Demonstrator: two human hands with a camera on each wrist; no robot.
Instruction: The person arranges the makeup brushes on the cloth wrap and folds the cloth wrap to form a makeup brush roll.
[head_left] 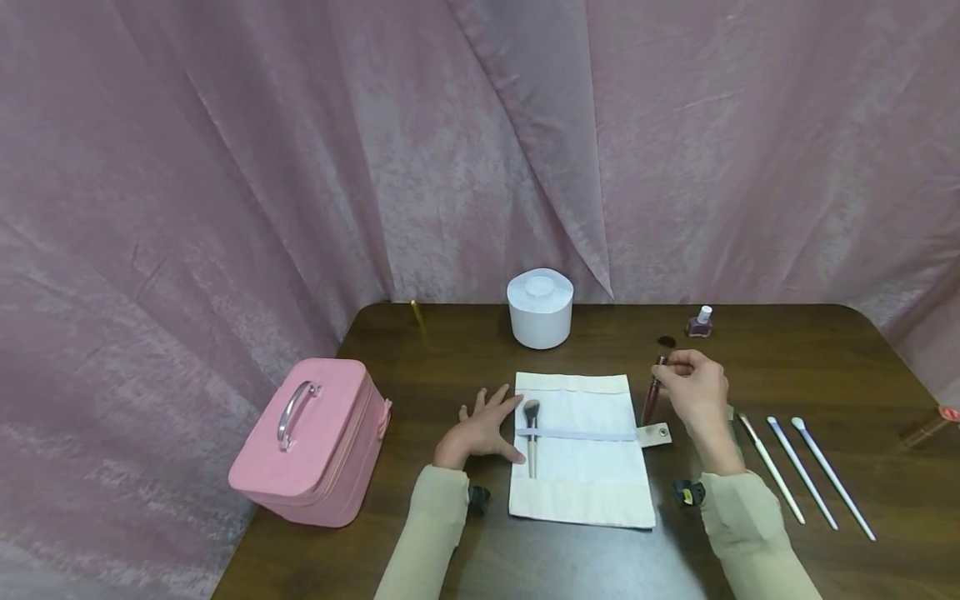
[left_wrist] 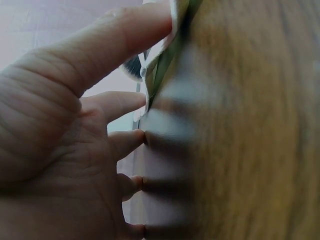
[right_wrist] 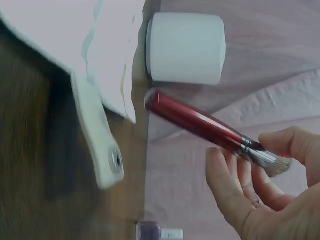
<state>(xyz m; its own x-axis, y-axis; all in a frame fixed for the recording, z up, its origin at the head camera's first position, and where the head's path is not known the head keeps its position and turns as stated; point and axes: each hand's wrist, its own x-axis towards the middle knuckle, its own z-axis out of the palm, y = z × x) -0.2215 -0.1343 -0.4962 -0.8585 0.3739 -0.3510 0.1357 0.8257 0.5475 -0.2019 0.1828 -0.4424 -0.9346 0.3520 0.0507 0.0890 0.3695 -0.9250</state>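
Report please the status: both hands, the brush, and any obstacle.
Left hand flat, fingers pressing the cloth roll edge. Right hand pinches red brush by its ferrule, handle down, beside the roll. One brush already under the strap; nothing blocking.

The tabletop (head_left: 750,358) is viewed from above and in front by the head camera. Close views are given by both wrist cameras, the cloth roll (head_left: 581,467) being shared by all.
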